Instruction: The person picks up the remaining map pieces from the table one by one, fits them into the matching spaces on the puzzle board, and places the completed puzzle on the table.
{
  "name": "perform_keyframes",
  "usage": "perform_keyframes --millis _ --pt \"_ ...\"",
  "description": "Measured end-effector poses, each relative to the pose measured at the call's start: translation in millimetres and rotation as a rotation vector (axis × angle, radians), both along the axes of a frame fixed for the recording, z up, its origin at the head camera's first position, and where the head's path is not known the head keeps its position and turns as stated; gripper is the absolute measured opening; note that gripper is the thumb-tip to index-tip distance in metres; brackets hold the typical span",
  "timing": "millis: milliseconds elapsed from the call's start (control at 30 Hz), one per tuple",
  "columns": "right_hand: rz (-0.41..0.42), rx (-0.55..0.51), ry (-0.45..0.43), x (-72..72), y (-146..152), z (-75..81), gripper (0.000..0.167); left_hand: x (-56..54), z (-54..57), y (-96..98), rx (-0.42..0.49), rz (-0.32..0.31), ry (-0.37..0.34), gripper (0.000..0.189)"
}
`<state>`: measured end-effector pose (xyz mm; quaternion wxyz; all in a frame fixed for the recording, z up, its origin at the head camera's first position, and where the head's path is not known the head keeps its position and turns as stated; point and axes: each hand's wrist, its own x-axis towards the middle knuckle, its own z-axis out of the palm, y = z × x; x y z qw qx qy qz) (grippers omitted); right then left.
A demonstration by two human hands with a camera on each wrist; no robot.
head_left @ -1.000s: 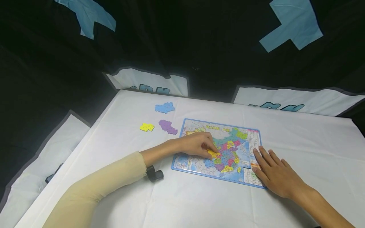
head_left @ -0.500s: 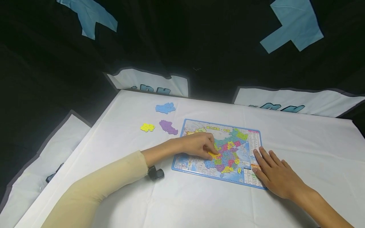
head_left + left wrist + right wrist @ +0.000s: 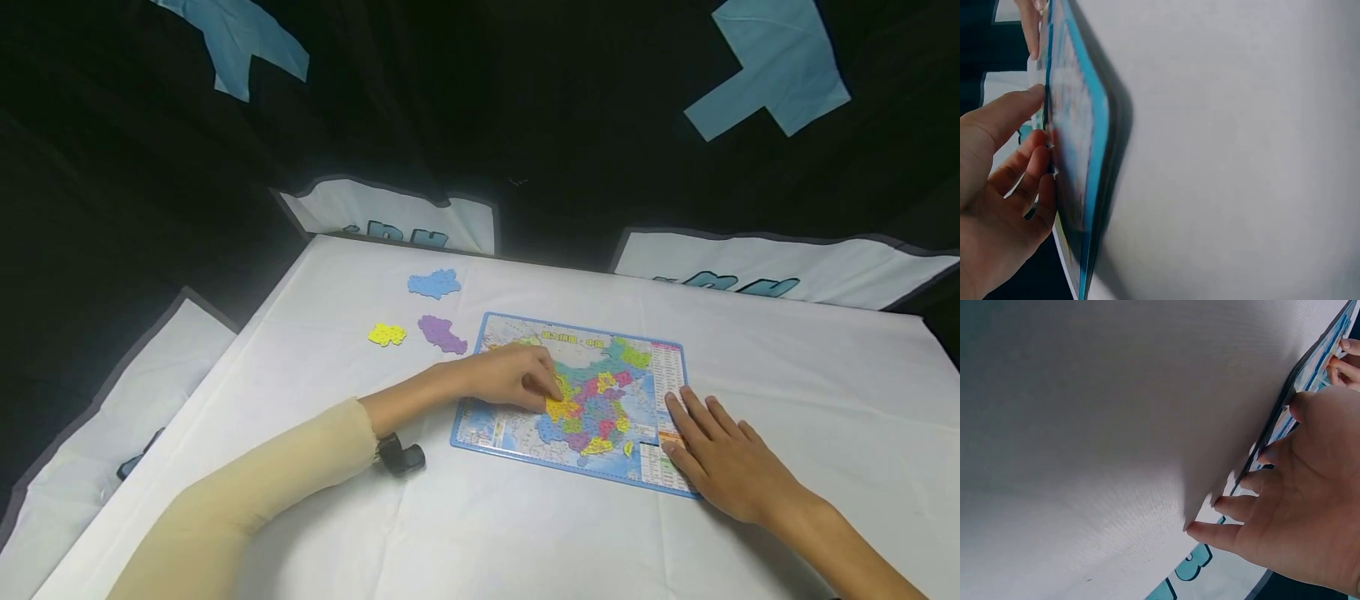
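A blue-rimmed map puzzle board (image 3: 517, 451) lies flat on the white table, many coloured pieces set in it. My left hand (image 3: 510, 375) reaches over its left half, with bent fingertips right at the edge of an orange puzzle piece (image 3: 561, 410). In the left wrist view, the thumb (image 3: 1029, 99) and fingertips (image 3: 1037, 139) meet the board's surface, a gap between them and nothing visible inside it. My right hand (image 3: 727, 462) rests flat with spread fingers over the board's right edge; the right wrist view shows fingertips reaching past it onto the cloth.
Three loose puzzle pieces lie left of the board: a blue one (image 3: 434, 283) farthest back, a purple one (image 3: 442, 334) close to the board's corner, and a yellow one (image 3: 387, 335). Black curtain (image 3: 555, 125) hangs behind the table's far edge.
My left hand has drawn back slightly to the left, uncovering more of the orange piece. The right hand and the loose pieces stay in place.
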<state>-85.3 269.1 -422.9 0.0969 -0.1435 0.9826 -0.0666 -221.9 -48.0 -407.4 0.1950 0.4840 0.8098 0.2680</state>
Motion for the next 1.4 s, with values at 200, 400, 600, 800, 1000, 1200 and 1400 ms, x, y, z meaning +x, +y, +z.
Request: perform_keyframes --millis 200,400,600,800,1000,1200,1400 --pt "-0.002 -0.008 -0.017 1.1 0 0.2 0.071 -7.3 0.2 -26.2 0.055 0.068 -0.014 0.022" --pt "-0.005 -0.007 -0.02 1.8 0 -0.6 0.072 -14.6 2.2 -68.7 0.113 0.196 -0.038 0.023" --pt "-0.007 -0.003 -0.023 2.3 2 -1.2 0.072 -24.4 7.4 -119.1 0.132 0.399 -0.013 0.031" --pt "-0.008 0.003 -0.021 3.1 4 -1.2 0.072 -35.7 6.9 -150.1 0.102 0.514 0.026 0.035" --pt "-0.004 0.007 -0.014 2.7 4 -1.7 0.073 -50.9 -5.2 -155.9 0.034 0.483 0.083 0.048" --pt "0.003 -0.001 -0.01 1.9 2 -1.0 0.072 -56.7 -7.8 -151.4 -0.035 0.479 0.078 0.052" --pt "0.009 0.005 -0.003 0.6 1 -0.7 0.072 -55.6 -3.5 -149.9 -0.043 0.473 0.093 0.042"
